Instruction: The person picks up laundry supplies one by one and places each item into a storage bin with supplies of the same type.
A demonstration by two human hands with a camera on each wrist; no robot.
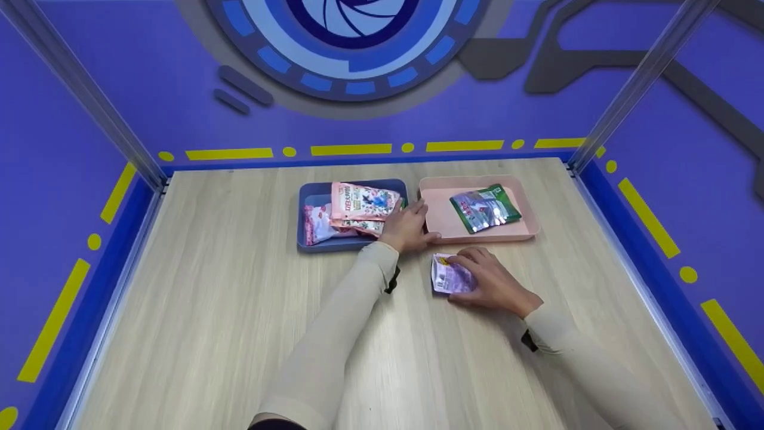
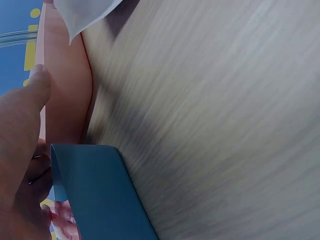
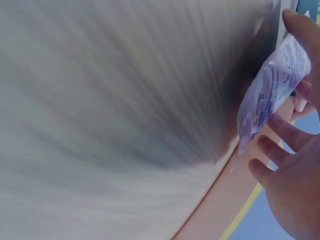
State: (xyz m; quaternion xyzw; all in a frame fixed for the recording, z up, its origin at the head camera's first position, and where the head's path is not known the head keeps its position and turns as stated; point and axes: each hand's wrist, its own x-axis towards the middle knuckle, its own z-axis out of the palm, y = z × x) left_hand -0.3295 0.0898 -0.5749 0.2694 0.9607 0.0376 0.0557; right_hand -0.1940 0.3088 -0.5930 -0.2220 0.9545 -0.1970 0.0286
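My right hand holds a small purple snack pouch between thumb and fingers, over the table in front of the pink tray. Printed text covers the pouch's face in the right wrist view. My left hand rests where the pink tray meets the blue tray. Its thumb reaches to the pink tray's rim and its fingers lie by the blue tray's right end. Inside the blue tray are a pink floral pouch and a pink-and-white bag. A green-and-purple pouch lies in the pink tray.
Both trays stand side by side near the back of the wooden table. Blue-purple printed panels with yellow marks enclose the table at the back and sides, with metal posts at the rear corners.
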